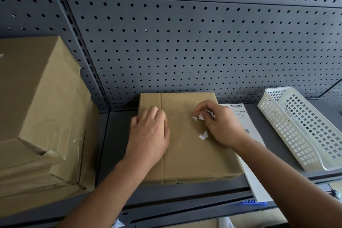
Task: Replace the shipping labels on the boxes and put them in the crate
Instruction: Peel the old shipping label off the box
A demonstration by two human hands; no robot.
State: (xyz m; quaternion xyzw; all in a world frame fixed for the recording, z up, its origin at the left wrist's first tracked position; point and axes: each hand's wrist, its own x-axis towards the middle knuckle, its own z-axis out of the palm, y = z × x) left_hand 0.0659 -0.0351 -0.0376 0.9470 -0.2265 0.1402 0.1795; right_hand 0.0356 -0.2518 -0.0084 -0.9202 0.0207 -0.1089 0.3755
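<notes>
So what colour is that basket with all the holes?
The basket is white, clearest in the head view.

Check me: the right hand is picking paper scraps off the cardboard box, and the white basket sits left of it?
Not quite: in the head view the white basket lies to the right of the cardboard box. The right hand does pinch paper scraps on it.

Both bare forearms reach forward from the lower edge of the view, the hands near each other but apart. The left hand (149,131) lies palm down with its fingers (157,114) curled under; the tips are hidden, so whether they hold anything cannot be told. The right hand (220,124), knuckles up, pinches a white paper scrap (208,113) between thumb and curled fingers.
</notes>
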